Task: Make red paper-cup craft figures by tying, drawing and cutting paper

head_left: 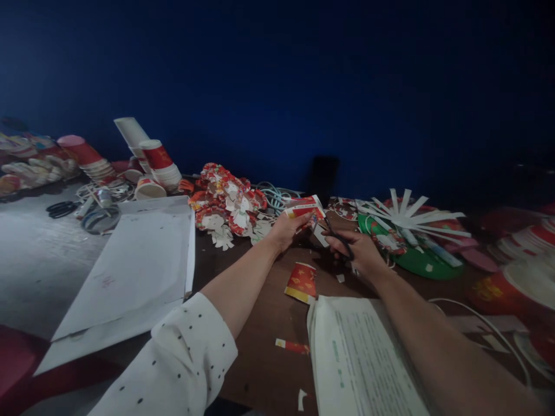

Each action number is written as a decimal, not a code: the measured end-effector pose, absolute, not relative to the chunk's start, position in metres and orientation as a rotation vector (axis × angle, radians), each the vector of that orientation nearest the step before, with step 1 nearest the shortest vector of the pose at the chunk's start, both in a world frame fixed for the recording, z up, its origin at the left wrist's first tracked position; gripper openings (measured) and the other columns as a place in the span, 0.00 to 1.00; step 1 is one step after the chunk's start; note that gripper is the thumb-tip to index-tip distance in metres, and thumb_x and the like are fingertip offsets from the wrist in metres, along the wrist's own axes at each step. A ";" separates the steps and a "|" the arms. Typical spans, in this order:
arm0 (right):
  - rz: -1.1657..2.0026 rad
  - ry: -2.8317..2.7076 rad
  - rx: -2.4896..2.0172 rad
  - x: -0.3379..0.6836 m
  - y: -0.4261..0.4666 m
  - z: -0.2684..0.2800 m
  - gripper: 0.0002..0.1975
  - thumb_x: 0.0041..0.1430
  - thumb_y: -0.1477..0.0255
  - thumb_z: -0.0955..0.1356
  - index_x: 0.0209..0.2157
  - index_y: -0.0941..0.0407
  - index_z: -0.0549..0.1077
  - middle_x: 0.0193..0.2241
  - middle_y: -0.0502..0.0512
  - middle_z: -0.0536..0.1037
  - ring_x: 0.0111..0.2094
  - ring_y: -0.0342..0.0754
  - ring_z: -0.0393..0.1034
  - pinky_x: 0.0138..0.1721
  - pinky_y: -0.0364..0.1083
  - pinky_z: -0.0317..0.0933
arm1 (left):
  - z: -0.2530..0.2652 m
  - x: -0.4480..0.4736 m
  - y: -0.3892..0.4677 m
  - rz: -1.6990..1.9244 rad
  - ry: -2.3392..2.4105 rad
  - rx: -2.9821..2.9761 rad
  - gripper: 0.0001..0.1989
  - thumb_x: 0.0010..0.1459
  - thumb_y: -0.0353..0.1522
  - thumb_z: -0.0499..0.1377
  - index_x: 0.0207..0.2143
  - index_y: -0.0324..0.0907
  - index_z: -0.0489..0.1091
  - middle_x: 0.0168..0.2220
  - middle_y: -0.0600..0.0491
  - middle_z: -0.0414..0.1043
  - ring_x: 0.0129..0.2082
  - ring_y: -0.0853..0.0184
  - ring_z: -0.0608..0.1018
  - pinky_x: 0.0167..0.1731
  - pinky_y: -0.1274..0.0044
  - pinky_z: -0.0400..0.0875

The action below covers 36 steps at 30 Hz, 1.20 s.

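My left hand (287, 229) is closed on a red and white printed piece of paper cup (309, 205), holding it over the brown table. In my right hand (356, 252) is a pair of dark-handled scissors (346, 242), the fingers wrapped round the handles. The blades reach up to the right edge of the cup piece; whether they are apart there is hard to make out. Below the hands lies a red cut piece with a yellow band (300, 282). Small white scraps (340, 278) are scattered near the right hand.
An open book (364, 358) lies in front, with a white box lid (130, 266) to the left. Behind are a heap of red and white cut-outs (229, 202) and stacked paper cups (160, 162). On the right, white strips fan out (411, 216) over a green disc (433, 268).
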State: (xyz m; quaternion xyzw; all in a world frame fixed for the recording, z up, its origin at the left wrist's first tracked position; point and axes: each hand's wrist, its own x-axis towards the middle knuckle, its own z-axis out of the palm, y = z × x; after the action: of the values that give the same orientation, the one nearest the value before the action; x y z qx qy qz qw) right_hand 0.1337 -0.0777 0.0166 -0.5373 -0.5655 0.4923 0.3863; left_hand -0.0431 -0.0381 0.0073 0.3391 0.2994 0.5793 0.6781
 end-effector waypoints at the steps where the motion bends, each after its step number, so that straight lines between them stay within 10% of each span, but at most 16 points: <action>1: 1.265 -1.425 -1.360 0.133 -0.078 0.017 0.25 0.43 0.57 0.74 0.41 0.58 0.78 0.20 0.50 0.71 0.19 0.40 0.62 0.17 0.40 0.60 | 0.007 -0.043 -0.038 1.295 0.670 0.774 0.15 0.40 0.33 0.70 0.33 0.38 0.74 0.29 0.54 0.77 0.28 0.70 0.76 0.36 0.76 0.70; 36: 1.133 -1.496 -1.334 0.134 -0.074 0.014 0.20 0.46 0.58 0.73 0.36 0.58 0.79 0.18 0.48 0.68 0.18 0.40 0.59 0.18 0.41 0.51 | 0.000 -0.038 -0.035 1.312 0.614 0.780 0.17 0.38 0.32 0.71 0.32 0.36 0.74 0.29 0.53 0.76 0.29 0.69 0.76 0.42 0.72 0.68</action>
State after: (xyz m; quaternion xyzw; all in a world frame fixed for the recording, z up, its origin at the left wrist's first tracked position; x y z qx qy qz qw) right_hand 0.1344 -0.0744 0.0139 -0.5292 -0.5935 0.4493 0.4071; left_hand -0.0385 -0.0351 -0.0002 0.3474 0.2737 0.5845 0.6803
